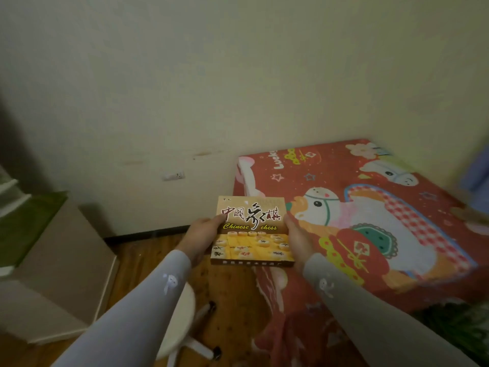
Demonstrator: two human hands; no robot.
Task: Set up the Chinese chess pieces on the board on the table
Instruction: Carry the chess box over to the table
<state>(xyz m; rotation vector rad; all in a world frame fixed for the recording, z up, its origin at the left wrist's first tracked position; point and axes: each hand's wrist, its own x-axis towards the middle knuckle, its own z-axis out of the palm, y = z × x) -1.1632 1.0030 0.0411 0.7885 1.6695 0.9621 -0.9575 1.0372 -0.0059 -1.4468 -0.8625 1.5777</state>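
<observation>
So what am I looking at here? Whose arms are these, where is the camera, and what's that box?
There is no machine: a person wears a camera on the head, looking forward and down, so you see their own arms in pale sleeves. The left hand and the right hand each keep a grip on one side of a flat box printed "Chinese chess", held in the air, closed. To the right stands a table under a red cartoon cloth. Below the arms is a white stool on a wooden floor.
</observation>
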